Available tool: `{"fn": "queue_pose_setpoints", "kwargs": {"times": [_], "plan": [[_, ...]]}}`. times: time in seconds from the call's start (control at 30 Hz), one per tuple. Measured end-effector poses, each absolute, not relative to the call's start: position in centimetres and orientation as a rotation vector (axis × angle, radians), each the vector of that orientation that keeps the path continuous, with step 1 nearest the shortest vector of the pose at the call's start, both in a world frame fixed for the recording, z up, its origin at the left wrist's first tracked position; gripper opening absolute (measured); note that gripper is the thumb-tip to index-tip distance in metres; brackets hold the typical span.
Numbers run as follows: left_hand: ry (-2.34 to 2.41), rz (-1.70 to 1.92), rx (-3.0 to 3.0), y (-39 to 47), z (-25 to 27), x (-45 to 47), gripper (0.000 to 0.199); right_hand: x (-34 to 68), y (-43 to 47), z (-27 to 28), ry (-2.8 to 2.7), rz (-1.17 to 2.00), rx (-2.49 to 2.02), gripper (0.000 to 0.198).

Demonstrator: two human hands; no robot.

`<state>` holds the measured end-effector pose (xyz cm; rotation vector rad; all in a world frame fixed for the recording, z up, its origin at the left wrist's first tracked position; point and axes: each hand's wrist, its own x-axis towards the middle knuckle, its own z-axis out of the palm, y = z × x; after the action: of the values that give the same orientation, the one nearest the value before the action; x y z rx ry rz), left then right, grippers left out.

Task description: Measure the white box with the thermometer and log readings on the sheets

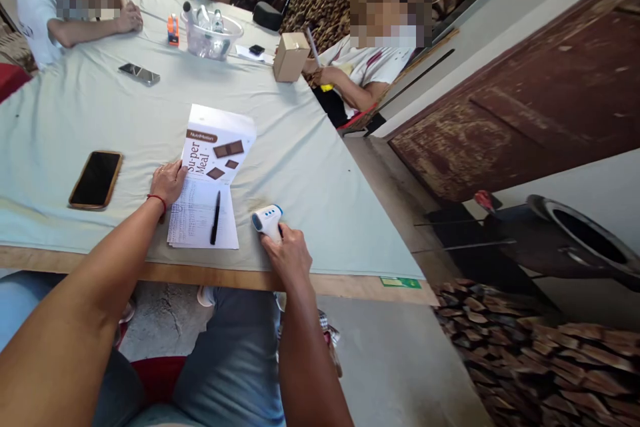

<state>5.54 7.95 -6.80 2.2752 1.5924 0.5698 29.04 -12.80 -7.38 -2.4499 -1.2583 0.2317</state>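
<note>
My left hand point(169, 183) is closed on the left edge of a white "Su-per Meal" carton point(220, 157) with chocolate pieces printed on it. Its fingertips are partly hidden at that edge. Handwritten paper point(193, 217) lies flat just below the carton, and a black pen point(215, 219) rests across it. To the right, my right hand point(290, 253) grips the handle of a white and blue infrared thermometer point(269, 219), its head pointing left, low over the tablecloth.
A phone point(95, 179) lies left on the clothed table point(300, 167); another phone point(140, 73) is farther off. Beyond stand a clear plastic basket point(215, 47) of bottles, an orange item point(173, 30) and a cardboard box point(291, 57). Several people sit around. Firewood point(560, 360) is stacked at right.
</note>
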Motion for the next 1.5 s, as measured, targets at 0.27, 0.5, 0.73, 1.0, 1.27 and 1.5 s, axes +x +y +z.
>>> {"fn": "queue_pose_setpoints", "kwargs": {"times": [0.27,0.5,0.73,1.0,1.27,1.5], "plan": [[1.555,0.449,2.298,7.2,-6.6,5.2,0.043,25.3,-10.3,-7.7,-1.519,0.090,-2.024,0.029],[1.519,0.190,2.379,4.8,-6.5,3.6,0.059,20.2,-6.4,-8.1,-1.497,0.385,-2.126,0.041],[1.408,0.057,2.456,-1.2,-6.5,0.3,0.076,21.4,-9.4,-9.6,-1.319,0.626,-1.501,0.043],[1.535,0.127,2.427,-5.1,-6.8,0.2,0.076,18.6,-12.0,-9.7,-1.026,0.639,-1.328,0.025],[1.527,0.225,2.435,-5.4,-7.1,0.3,0.073,17.8,-12.1,-9.6,-1.055,0.727,-1.385,0.033],[1.528,0.255,2.426,-5.6,-7.2,0.4,0.072,17.3,-12.2,-10.2,-1.086,0.788,-1.424,0.023]]}}
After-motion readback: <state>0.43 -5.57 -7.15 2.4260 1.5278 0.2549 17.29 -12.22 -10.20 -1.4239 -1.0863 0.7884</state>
